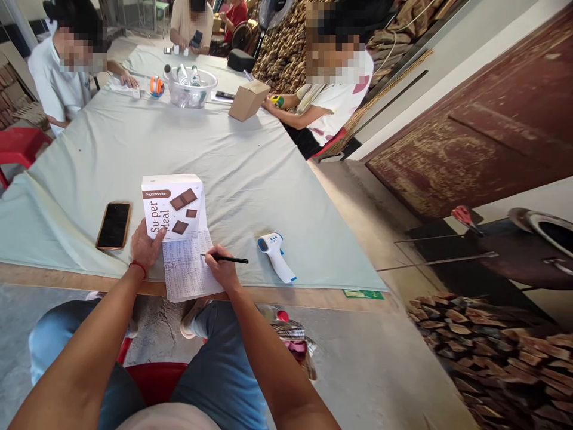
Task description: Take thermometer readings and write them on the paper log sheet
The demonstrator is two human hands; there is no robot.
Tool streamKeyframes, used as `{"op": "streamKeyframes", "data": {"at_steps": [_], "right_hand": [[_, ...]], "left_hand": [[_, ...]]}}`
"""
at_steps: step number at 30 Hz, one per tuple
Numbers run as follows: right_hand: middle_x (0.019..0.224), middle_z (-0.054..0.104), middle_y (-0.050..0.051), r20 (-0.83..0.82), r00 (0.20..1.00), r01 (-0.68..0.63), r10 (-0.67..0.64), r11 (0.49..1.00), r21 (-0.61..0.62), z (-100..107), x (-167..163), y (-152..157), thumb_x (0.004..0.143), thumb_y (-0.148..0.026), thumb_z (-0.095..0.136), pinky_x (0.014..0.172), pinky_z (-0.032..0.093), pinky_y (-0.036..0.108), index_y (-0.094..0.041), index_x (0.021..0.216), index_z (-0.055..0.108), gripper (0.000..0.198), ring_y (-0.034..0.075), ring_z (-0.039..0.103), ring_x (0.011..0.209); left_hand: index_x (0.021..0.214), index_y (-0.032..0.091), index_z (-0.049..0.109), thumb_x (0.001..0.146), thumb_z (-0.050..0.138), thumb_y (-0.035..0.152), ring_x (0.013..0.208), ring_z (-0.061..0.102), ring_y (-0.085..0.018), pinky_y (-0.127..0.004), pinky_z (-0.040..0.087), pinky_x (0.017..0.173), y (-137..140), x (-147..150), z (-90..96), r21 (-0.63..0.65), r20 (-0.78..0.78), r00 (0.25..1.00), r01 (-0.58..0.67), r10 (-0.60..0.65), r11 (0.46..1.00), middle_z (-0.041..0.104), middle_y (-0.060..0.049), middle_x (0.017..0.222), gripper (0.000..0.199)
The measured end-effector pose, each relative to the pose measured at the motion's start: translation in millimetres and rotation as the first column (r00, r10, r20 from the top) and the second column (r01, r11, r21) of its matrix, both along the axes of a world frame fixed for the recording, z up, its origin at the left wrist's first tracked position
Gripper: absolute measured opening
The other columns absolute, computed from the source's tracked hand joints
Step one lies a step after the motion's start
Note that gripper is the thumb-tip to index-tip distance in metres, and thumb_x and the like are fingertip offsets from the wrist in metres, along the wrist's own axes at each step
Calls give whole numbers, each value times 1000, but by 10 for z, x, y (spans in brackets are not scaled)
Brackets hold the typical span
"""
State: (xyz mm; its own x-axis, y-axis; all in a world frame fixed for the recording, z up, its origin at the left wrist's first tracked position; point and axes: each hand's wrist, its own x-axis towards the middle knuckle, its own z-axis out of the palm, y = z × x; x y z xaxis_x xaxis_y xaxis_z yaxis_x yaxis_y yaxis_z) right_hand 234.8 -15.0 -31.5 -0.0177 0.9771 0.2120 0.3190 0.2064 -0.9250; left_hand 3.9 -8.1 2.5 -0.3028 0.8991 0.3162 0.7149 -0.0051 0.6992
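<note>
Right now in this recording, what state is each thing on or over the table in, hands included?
Left hand: holding the white box at its lower left.
White box: printed face showing.
Right hand: gripping the pen.
Pen: tip at the sheet, contact unclear.
Sheet: written on, partly hidden by the box.
Phone: screen dark.
Thermometer: lying on its side.
Basin: holding bottles.
Tablecloth: creased.

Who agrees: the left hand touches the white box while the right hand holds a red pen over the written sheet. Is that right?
Not quite: the pen is black, not red, as the head view shows. The left hand does touch the white box, and the right hand is over the written sheet.
</note>
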Motion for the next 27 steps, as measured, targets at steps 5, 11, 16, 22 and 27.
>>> {"op": "streamKeyframes", "data": {"at_steps": [5, 11, 16, 22, 27], "right_hand": [[59, 53, -3, -37, 999, 19, -19, 1000, -12, -9, -4, 1, 72, -37, 51, 64, 42, 30, -24, 63, 52, 17, 16, 48, 61], [59, 52, -3, -19, 999, 28, -28, 1000, -3, -13, -11, -3, 72, -37, 51, 64, 42, 30, -24, 62, 50, 17, 16, 47, 61], [59, 53, -2, -5, 1000, 15, -15, 1000, 7, 0, -2, 0, 72, -37, 50, 64, 43, 30, -25, 62, 50, 16, 16, 48, 62], [58, 51, -3, -11, 999, 38, -38, 999, 26, -5, -10, -10, 74, -36, 51, 63, 43, 30, -25, 63, 48, 16, 16, 47, 60], [80, 63, 3, 54, 985, 156, -163, 981, 117, -17, 175, 1, 85, -35, 50, 75, 49, 34, -23, 85, 60, 16, 20, 57, 77]], "left_hand": [[119, 20, 58, 89, 49, 58, 108, 63, -32, -48, 49, 92, -3, 3, -1, -2, 1, 1000, -1, 1, 1000, 69, -13, 112, 48], [118, 22, 58, 89, 50, 57, 107, 64, -32, -48, 49, 92, -1, 4, -9, 8, 4, 1000, -6, 6, 1000, 69, -12, 111, 47], [118, 21, 58, 88, 51, 57, 108, 63, -32, -48, 49, 93, 20, -3, -32, 12, 6, 1000, -4, 4, 1000, 69, -12, 111, 47], [118, 21, 58, 89, 50, 58, 108, 63, -33, -48, 49, 92, 10, -5, -22, 0, 6, 1000, -11, 11, 1000, 69, -13, 112, 48], [118, 22, 58, 88, 51, 57, 107, 63, -32, -47, 49, 93, 3, -5, -18, -14, 8, 1000, -8, 8, 1000, 69, -12, 112, 47]]}}
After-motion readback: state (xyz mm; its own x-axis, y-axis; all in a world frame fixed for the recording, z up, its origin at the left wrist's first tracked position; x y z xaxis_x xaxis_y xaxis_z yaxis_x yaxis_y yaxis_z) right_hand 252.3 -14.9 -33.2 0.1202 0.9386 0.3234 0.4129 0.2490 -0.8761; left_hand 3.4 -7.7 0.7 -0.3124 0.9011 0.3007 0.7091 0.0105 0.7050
